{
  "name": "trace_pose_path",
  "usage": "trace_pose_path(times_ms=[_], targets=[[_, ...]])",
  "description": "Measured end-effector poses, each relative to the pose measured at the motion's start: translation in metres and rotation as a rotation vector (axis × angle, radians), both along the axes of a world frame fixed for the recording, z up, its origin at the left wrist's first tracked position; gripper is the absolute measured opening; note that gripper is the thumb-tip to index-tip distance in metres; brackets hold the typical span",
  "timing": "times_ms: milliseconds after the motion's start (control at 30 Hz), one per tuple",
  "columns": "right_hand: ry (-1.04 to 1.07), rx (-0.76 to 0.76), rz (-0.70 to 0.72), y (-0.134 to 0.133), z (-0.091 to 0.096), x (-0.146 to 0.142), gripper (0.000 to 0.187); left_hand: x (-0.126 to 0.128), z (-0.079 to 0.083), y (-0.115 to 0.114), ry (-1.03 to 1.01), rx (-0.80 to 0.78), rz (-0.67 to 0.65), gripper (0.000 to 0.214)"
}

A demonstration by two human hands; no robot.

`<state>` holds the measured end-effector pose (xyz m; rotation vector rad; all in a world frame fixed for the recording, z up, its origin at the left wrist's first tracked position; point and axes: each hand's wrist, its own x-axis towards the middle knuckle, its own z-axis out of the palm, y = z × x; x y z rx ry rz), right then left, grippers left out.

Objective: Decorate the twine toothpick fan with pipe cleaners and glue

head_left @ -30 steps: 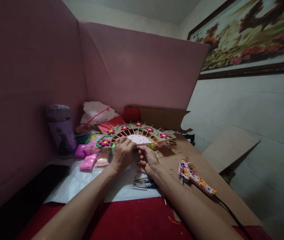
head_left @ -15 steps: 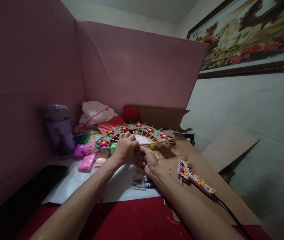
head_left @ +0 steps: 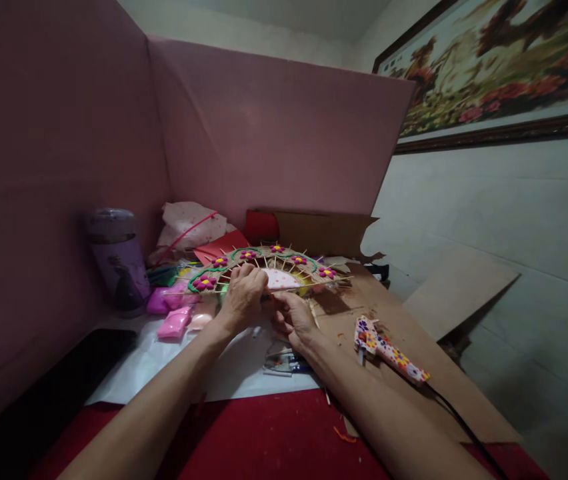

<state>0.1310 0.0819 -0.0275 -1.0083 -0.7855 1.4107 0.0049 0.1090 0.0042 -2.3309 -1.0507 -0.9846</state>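
A half-round craft fan [head_left: 274, 261] made of wooden sticks stands over the work surface, with a green cord arc and pink-and-yellow flowers along its rim and a pale pink centre. My left hand [head_left: 242, 298] is closed on its lower middle and holds it up. Just to the right, my right hand [head_left: 292, 319] has its fingers curled and pinched at the fan's base; what it pinches is too small to make out.
A flower-patterned glue gun [head_left: 387, 351] with a black cord lies on brown cardboard [head_left: 414, 360] to the right. Pink clay packets [head_left: 174, 323] and a purple bottle [head_left: 114, 260] stand to the left. Pink boards wall the back and left. White paper [head_left: 164, 363] covers red cloth.
My left hand slid right over the fan's centre, then drew back slightly left. My right hand stayed low at the fan's base. The fan barely shifted.
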Motion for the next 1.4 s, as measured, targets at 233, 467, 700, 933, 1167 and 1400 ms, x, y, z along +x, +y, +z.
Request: trace_pose_path(times_ms=[233, 467, 700, 933, 1167, 1400], targets=[[0.054, 0.039, 0.006, -0.001, 0.003, 0.002, 0.015, -0.004, 0.000, -0.004, -0.108, 0.025, -0.027, 0.013], [0.074, 0.012, 0.002, 0.000, 0.002, 0.002, 0.016, -0.003, 0.004, -0.008, -0.234, -0.054, -0.100, 0.015], [0.081, -0.026, -0.016, 0.000, 0.002, 0.003, 0.016, 0.000, 0.007, -0.014, -0.342, -0.322, -0.254, 0.010], [0.072, -0.003, -0.013, 0.000, 0.001, 0.004, 0.015, -0.005, -0.002, -0.023, -0.271, -0.365, -0.253, 0.015], [0.071, 0.035, 0.027, -0.002, 0.001, 0.005, 0.015, -0.002, -0.015, -0.030, -0.412, -0.497, -0.224, 0.010], [0.052, 0.048, 0.082, -0.003, 0.001, 0.008, 0.020, -0.001, -0.027, -0.026, -0.462, -0.557, -0.212, 0.013]])
